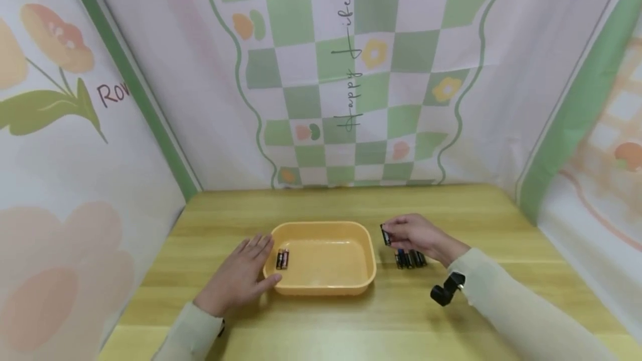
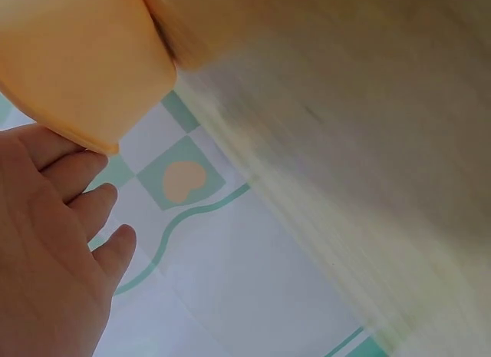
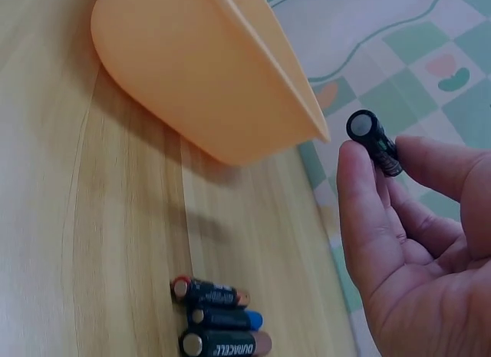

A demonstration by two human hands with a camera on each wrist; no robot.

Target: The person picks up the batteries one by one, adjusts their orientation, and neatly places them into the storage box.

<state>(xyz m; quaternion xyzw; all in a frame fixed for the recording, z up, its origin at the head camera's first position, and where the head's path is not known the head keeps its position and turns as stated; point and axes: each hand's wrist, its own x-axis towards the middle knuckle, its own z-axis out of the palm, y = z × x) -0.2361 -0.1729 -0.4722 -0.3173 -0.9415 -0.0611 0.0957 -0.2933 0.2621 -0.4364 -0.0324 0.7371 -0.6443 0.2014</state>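
Observation:
A yellow plastic basin (image 1: 321, 289) stands on the table with two batteries (image 1: 282, 259) side by side at its left end. My left hand (image 1: 239, 277) rests on the basin's left rim, fingers extended; in the left wrist view those fingers (image 2: 92, 207) lie along the rim's edge. To the right of the basin, my right hand (image 1: 421, 235) pinches a black battery (image 3: 374, 142) between thumb and fingertips, above the table. Below that hand lie several dark batteries (image 1: 410, 259) in a row, partly hidden by it in the head view. One of them (image 3: 230, 344) reads DURACELL.
The wooden table (image 1: 321, 327) carries the basin and the battery row. Behind it hangs a green and white checked cloth (image 1: 371, 99), with printed cloth walls (image 1: 90, 183) at both sides. A black device (image 1: 447, 288) is strapped at the right wrist.

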